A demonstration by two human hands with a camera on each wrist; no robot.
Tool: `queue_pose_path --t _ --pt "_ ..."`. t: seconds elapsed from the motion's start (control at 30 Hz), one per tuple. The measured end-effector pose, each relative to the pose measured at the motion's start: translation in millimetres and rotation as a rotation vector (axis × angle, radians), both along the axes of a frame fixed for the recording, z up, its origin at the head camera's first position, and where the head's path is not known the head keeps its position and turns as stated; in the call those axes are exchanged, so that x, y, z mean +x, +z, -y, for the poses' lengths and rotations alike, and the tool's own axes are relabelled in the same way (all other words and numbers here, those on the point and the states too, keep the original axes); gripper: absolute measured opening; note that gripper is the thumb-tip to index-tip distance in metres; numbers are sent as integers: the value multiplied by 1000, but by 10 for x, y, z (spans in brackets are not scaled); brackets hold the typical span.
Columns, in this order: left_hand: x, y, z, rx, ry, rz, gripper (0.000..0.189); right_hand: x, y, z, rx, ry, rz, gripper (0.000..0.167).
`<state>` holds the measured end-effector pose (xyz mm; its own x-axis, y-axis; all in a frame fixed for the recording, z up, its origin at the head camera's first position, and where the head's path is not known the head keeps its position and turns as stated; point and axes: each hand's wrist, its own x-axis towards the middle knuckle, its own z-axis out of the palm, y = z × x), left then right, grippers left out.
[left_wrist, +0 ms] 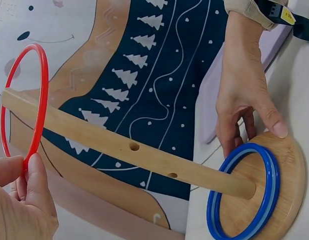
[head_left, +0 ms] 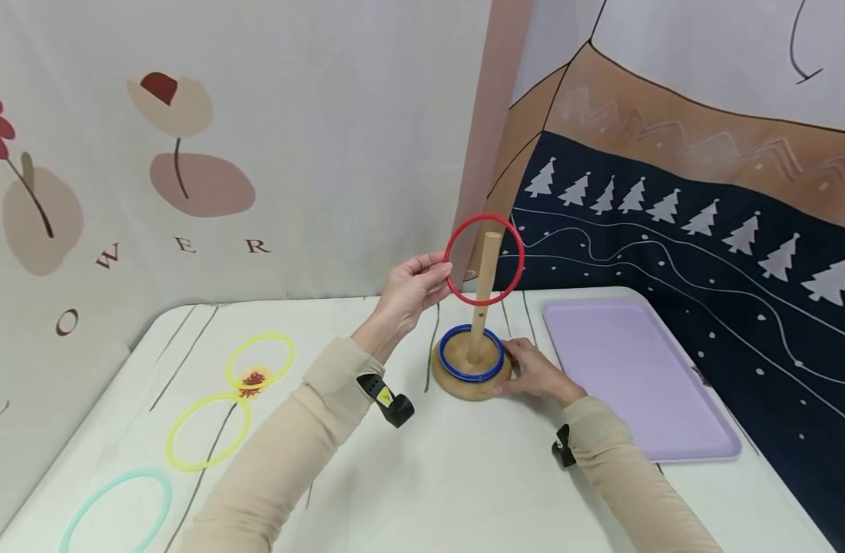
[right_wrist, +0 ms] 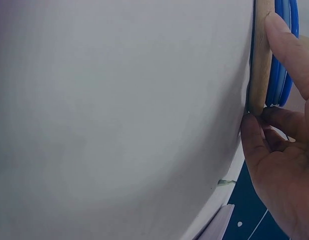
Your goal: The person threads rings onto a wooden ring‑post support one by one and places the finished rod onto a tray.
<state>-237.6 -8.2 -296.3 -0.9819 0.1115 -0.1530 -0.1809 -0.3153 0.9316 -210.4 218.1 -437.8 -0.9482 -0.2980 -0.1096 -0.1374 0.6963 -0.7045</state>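
My left hand (head_left: 415,288) pinches a red ring (head_left: 518,269) at its near left edge, thumb against fingers. The ring is held up and tilted at the top of the wooden peg (head_left: 488,269), whose tip shows inside it in the head and left wrist views. The peg rises from the round wooden base (left_wrist: 292,185) of a ring-toss stand. Blue rings (left_wrist: 274,182), with a lighter blue band between, lie around the peg's foot. My right hand (head_left: 536,372) grips the base's right edge, thumb on one face and fingers at the rim.
Two yellow rings (head_left: 246,430) and a light turquoise ring (head_left: 165,495) lie on the left of the white table (head_left: 464,476). A lilac tray (head_left: 623,369) is right of the stand. Printed fabric (head_left: 326,153) hangs behind the table.
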Motion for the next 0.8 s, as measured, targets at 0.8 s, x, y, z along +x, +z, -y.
queue_pose_path --t 0.8 --pt "-99 -1004 114 -317 -21 168 22 -23 -20 -13 10 36 -32 91"
